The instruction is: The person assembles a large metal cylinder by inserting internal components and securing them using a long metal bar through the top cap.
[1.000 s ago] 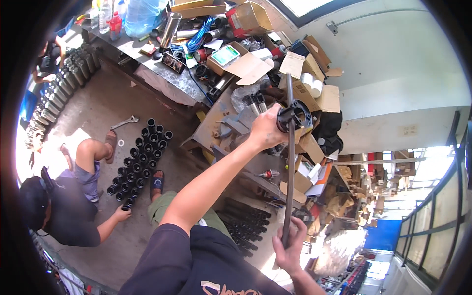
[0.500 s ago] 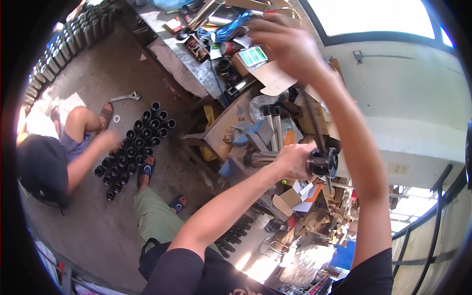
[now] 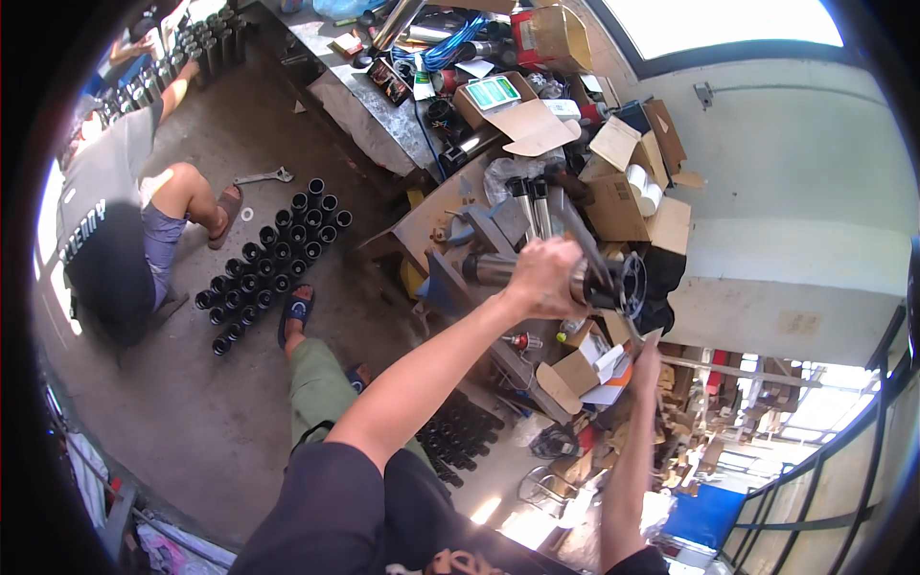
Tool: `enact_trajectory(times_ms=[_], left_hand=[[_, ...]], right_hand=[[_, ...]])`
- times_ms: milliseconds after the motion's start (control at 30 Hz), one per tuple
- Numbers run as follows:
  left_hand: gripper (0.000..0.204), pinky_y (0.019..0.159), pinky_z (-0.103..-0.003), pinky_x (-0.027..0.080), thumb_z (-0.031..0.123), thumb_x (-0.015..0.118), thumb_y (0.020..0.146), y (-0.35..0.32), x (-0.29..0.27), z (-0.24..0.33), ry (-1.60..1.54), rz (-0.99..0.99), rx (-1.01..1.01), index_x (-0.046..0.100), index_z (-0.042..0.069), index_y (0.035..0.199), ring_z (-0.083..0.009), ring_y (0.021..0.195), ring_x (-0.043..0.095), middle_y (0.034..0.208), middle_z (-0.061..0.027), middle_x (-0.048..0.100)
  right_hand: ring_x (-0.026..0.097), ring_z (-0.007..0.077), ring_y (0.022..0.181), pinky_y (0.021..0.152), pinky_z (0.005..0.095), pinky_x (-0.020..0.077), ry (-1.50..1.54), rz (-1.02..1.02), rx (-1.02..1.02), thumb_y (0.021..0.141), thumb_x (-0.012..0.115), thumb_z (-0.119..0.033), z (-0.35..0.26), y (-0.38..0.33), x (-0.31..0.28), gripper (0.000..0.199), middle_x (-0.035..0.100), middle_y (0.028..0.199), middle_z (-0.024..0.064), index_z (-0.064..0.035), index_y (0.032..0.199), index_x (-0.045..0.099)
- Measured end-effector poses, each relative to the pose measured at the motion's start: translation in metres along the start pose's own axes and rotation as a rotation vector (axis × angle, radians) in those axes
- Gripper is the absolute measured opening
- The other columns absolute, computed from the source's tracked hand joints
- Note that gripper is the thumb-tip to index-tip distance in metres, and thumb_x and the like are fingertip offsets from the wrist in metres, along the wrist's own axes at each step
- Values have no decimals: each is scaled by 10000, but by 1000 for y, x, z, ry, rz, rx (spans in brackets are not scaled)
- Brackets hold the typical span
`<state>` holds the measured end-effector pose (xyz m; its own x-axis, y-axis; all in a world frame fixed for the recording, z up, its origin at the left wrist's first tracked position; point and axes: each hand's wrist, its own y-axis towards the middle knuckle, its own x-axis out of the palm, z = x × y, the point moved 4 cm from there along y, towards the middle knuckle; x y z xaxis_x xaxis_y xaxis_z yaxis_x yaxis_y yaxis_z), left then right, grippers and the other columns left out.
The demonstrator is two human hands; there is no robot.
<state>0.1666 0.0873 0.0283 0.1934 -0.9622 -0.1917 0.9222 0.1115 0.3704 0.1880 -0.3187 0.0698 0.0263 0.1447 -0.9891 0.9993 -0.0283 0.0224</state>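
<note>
My left hand (image 3: pixel 546 278) is wrapped round a steel cylinder with black ends (image 3: pixel 491 270), which lies sideways over the workbench. Its black ribbed end piece (image 3: pixel 628 285) points right, just past my fingers. A long dark metal bar (image 3: pixel 613 321) crosses the cylinder by that end. At the bar's lower end, my right hand (image 3: pixel 647 362) is closed round it; the fingers are small and partly hidden. Two steel tubes with black caps (image 3: pixel 530 206) stand on the bench behind my left hand.
Open cardboard boxes (image 3: pixel 618 206) and a cluttered metal table (image 3: pixel 393 134) lie beyond. On the floor at left are rows of black cylinders (image 3: pixel 273 259) and a wrench (image 3: pixel 264 177). A co-worker (image 3: pixel 115 211) sits beside them, reaching toward more cylinders (image 3: pixel 216 43).
My right hand has swung down from above the bench to the bar's lower end. The bar has tilted. The co-worker's arm has moved from the black cylinders to those at the far left.
</note>
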Motion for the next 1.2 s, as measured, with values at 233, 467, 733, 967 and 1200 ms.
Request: enact_trajectory(times_ms=[233, 467, 733, 967, 1200], left_hand=[[579, 850, -424, 525, 127, 849, 597, 1, 9, 11, -138, 449, -22, 589, 39, 1108, -371, 941, 636, 986, -160, 653], [607, 871, -346, 539, -78, 837, 609, 48, -29, -24, -577, -205, -247, 605, 57, 1153, -180, 930, 637, 1025, -48, 660], [766, 942, -374, 528, 74, 869, 699, 81, -82, 15, -136, -979, -435, 496, 19, 1366, -252, 1126, 625, 1258, -129, 637], [443, 753, -300, 549, 332, 562, 1022, -92, -234, -26, -480, -589, -1037, 542, -32, 1273, -179, 938, 671, 1057, -132, 665], [308, 687, -479, 522, 352, 711, 812, -61, -166, 107, 787, -187, -289, 621, 61, 862, -378, 745, 673, 750, -194, 665]], right_hand=[[661, 363, 634, 590, 441, 513, -101, -458, -69, 940, 615, -513, -135, -170, -82, 510, 629, 623, 165, -46, 764, 720], [503, 122, 585, 560, 337, 441, 1095, -601, 131, 894, 698, -480, -232, -213, 24, 544, 554, 576, 30, 28, 702, 671], [685, 222, 770, 695, 361, 493, 1875, -91, 235, 964, 592, -414, -568, -206, 164, 378, 714, 785, 147, -56, 935, 712], [511, 248, 815, 738, 348, 439, 1358, 602, 35, 850, 630, -40, -368, -106, 84, 254, 503, 943, 124, -16, 1089, 547], [557, 235, 1204, 1050, 443, 374, -300, 478, -778, 847, 688, -451, -277, 180, -40, 424, 675, 1121, 40, -160, 1155, 686]])
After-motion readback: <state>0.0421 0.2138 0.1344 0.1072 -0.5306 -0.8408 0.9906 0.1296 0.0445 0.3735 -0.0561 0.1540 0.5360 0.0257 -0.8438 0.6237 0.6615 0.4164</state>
